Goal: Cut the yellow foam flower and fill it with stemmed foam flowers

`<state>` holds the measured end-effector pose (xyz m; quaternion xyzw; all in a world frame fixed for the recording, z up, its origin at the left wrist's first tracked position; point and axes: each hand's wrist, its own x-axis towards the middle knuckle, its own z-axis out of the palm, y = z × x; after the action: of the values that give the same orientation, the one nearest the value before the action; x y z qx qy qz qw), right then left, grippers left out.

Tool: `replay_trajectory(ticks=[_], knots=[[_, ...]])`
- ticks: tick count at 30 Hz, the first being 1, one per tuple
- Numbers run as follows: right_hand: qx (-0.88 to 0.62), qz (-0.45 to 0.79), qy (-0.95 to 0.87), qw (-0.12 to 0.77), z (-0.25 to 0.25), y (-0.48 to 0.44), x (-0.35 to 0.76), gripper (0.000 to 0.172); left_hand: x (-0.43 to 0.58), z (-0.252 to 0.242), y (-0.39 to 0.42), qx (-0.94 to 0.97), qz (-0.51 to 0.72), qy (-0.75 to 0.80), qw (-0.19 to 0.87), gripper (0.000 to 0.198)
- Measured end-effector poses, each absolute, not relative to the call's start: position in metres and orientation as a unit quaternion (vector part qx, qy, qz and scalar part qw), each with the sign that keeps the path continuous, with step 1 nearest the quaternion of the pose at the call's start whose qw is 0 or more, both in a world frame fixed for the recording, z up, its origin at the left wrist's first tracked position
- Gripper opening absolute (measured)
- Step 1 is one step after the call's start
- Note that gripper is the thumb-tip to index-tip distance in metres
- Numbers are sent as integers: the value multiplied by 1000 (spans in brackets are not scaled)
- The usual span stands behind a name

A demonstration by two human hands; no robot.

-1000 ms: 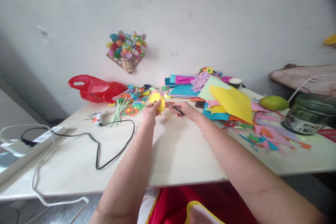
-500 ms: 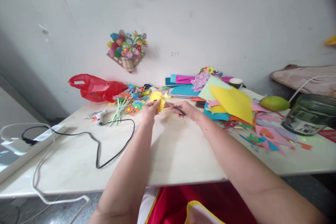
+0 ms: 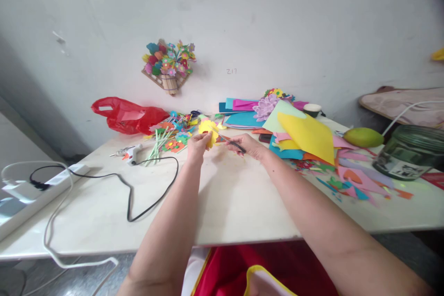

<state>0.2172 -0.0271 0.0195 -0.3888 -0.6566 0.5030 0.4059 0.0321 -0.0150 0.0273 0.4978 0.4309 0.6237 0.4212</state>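
Observation:
Pinched in my left hand [image 3: 198, 146] is a yellow flower cutout [image 3: 208, 128] with a scalloped edge and a small red patch near my fingertips. My right hand [image 3: 247, 146] is closed round the dark handles of a pair of scissors [image 3: 236, 146]. Their blades point left and reach the right side of the yellow flower; whether they are parted I cannot make out. Below the hands a few tiny scraps lie on the white table [image 3: 236, 208]. Left of my left hand are orange and blue paper flowers [image 3: 172, 145] and pale green sticks [image 3: 157, 145].
A glue gun [image 3: 132, 153] with a looping black cord lies at left, near a power strip [image 3: 62, 180]. Behind it sits a red plastic bag [image 3: 128, 116]. Coloured sheets [image 3: 307, 135], scraps [image 3: 357, 180], a green-yellow fruit [image 3: 363, 137] and a glass jar [image 3: 409, 152] occupy the right.
Both hands keep nearly the same place, with the flower and scissors still held. The view has shifted very slightly.

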Motion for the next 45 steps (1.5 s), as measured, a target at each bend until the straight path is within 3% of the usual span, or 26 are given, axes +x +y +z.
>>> replay_trajectory(ticks=[25,35,45], knots=[[-393,504,-650,412,20,-28,217,30,31,28,-15,486,622,443,424,28],[-389,510,-623,447,17,-25,216,38,34,26,-16,466,614,442,459,39],[-365,484,-650,458,17,-27,215,39,40,18,-14,428,605,383,551,37]])
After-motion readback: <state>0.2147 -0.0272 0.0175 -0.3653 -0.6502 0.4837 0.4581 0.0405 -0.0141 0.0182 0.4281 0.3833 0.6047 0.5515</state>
